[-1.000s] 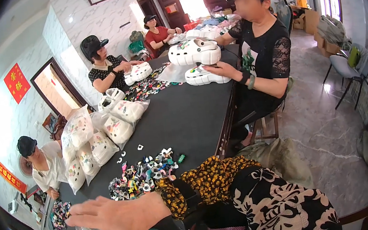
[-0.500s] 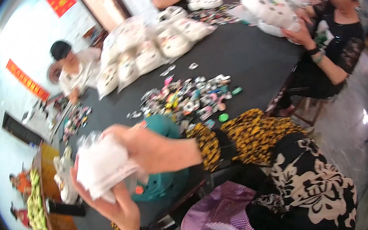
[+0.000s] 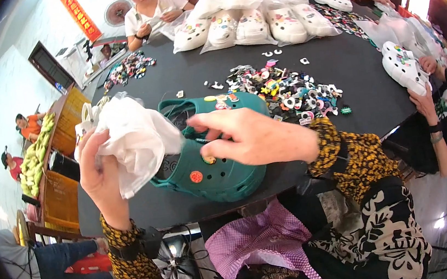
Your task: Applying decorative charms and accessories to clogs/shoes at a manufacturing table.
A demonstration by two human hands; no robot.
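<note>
In my left hand (image 3: 101, 178) is a crumpled bundle of thin white wrapping (image 3: 140, 138); whether it is paper or plastic I cannot tell. The thumb and fingers close round its left side. My right hand (image 3: 259, 135) hovers over a pair of dark green clogs (image 3: 239, 179), with bent fingers apart and nothing seen between them. The clogs lie side by side on the black table, their openings toward the left. Small colourful charms sit on their uppers, including a round orange one (image 3: 196, 177). My right hand hides part of both clogs.
A heap of loose charms (image 3: 284, 91) lies beyond the clogs, and a smaller heap (image 3: 130, 67) is at the far left. Bagged white clogs (image 3: 252, 26) are stacked at the back. Co-workers sit round the table; one at the right holds a white clog (image 3: 405, 69).
My right hand has come away from the white wrapping and moved right, over the clogs. The wrapping hangs looser in my left hand. The whole view has turned.
</note>
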